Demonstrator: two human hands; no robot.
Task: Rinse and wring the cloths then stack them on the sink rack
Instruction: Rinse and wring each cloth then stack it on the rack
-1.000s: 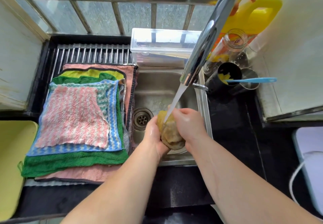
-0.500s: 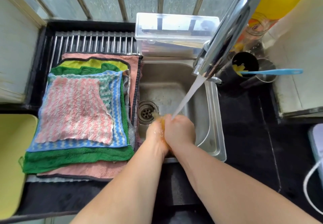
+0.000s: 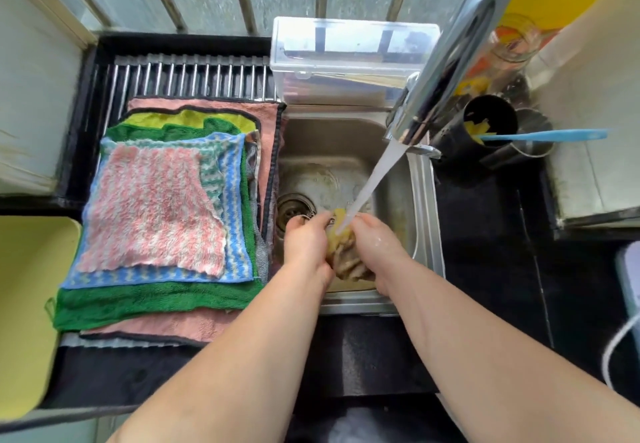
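Yellow-brown bunched cloth point(image 3: 346, 257) sits gripped between left hand point(image 3: 306, 243) and right hand point(image 3: 377, 250) under the running water point(image 3: 374, 179). Wringing so near the front rim of the steel sink point(image 3: 356, 305) could splash the black worktop point(image 3: 485, 235).

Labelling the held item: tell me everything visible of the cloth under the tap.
The cloth is yellow and brownish, soft-looking, wet, bunched into a wad. The left hand and right hand grip it from either side over the sink, beside the drain. The water stream lands on its yellow top. The hands hide its sides.
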